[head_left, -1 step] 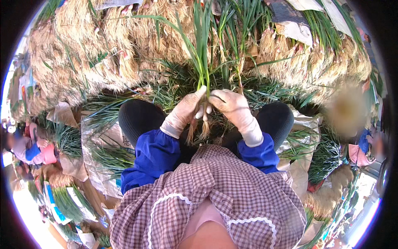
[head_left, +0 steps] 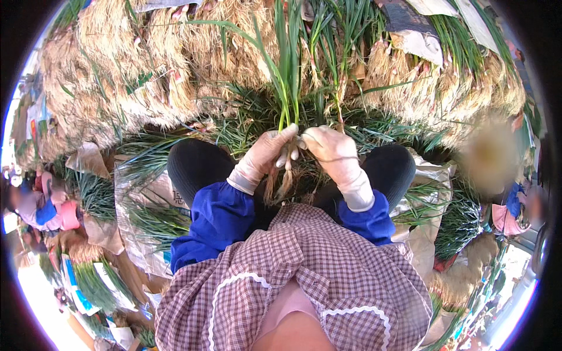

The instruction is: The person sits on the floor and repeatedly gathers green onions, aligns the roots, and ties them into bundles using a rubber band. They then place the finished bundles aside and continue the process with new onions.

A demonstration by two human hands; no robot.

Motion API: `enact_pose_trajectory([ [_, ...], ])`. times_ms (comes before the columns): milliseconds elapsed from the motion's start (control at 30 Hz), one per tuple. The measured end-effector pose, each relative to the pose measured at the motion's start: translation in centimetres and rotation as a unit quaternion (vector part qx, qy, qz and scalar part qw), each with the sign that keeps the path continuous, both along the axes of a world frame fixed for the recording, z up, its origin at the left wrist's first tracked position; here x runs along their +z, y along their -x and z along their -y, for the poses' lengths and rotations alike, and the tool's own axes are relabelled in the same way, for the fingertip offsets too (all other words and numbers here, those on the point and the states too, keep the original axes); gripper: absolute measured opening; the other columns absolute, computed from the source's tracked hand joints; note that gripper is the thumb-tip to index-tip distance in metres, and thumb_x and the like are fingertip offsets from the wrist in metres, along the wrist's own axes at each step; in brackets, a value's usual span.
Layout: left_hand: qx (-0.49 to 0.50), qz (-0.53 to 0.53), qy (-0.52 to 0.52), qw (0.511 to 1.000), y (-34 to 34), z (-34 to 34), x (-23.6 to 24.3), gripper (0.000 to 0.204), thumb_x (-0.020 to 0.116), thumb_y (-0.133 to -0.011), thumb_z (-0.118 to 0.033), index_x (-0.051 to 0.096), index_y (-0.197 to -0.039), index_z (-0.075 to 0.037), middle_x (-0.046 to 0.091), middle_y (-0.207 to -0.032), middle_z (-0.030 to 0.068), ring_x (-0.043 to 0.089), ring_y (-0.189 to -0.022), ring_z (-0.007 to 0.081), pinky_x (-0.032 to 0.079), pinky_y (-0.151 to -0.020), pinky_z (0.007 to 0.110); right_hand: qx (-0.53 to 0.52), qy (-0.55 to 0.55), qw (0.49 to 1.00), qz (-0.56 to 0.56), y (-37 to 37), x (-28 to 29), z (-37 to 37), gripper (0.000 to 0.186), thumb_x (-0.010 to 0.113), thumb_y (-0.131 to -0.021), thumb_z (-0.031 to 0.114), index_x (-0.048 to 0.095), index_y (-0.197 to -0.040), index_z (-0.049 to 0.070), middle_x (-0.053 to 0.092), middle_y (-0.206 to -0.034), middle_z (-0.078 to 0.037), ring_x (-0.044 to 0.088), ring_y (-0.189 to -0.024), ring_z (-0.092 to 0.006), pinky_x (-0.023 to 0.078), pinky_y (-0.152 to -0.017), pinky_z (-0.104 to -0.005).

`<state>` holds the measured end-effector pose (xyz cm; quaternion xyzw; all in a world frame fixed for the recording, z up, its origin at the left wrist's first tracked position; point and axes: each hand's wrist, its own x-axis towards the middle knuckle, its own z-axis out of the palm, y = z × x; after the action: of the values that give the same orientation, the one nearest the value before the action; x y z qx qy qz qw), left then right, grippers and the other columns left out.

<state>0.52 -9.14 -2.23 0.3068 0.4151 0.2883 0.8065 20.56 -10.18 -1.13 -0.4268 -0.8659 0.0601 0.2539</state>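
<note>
My gloved left hand (head_left: 266, 157) is closed round a small bunch of green stalks (head_left: 287, 105), with white bulbs (head_left: 284, 157) and tan roots (head_left: 284, 184) hanging below between my two hands. My gloved right hand (head_left: 331, 157) is curled with its fingertips pinched at the stalks just above the bulbs; exactly what sits inside that pinch is partly hidden. Below my hands more loose leaves and roots lie between my black-clad knees (head_left: 389, 167).
Piled bundles with long pale roots (head_left: 193, 52) span the area ahead. Loose green plants (head_left: 152, 216) lie on printed sacking (head_left: 134, 245) at both sides. Other people sit at far left (head_left: 50, 207) and far right (head_left: 512, 210). A blurry spot covers part of the right side.
My right hand has shifted slightly to the right, its fingers curling more at the stalks. My left hand has barely moved.
</note>
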Motion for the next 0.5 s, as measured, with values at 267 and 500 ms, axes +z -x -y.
enact_pose_trajectory([
  [267, 0.092, -0.023, -0.046, 0.994, -0.1, -0.3, -1.9, 0.032, 0.058, -0.097, -0.029, 0.069, -0.107, -0.002, 0.062, -0.082, -0.0007, 0.05, -0.063, 0.0059, 0.041, -0.057, 0.021, -0.097, 0.343, 0.932, -0.064, -7.3, 2.8, -0.9, 0.046, 0.065, -0.088, 0.034, 0.059, -0.117, -0.002, 0.067, -0.102, -0.015, 0.067, -0.085, -0.0192, 0.053, -0.075, -0.0287],
  [500, 0.203, 0.072, -0.05, 0.975, -1.1, -0.1, 3.5, 0.021, 0.054, -0.097, -0.015, 0.052, -0.113, 0.0, 0.04, -0.066, -0.0059, 0.037, -0.049, 0.0037, 0.03, -0.047, 0.018, -0.316, 0.354, 0.88, -0.017, -6.1, -10.4, -8.5, 0.034, 0.059, -0.088, 0.037, 0.064, -0.099, 0.005, 0.067, -0.093, -0.019, 0.064, -0.09, -0.04, 0.049, -0.081, -0.0474],
])
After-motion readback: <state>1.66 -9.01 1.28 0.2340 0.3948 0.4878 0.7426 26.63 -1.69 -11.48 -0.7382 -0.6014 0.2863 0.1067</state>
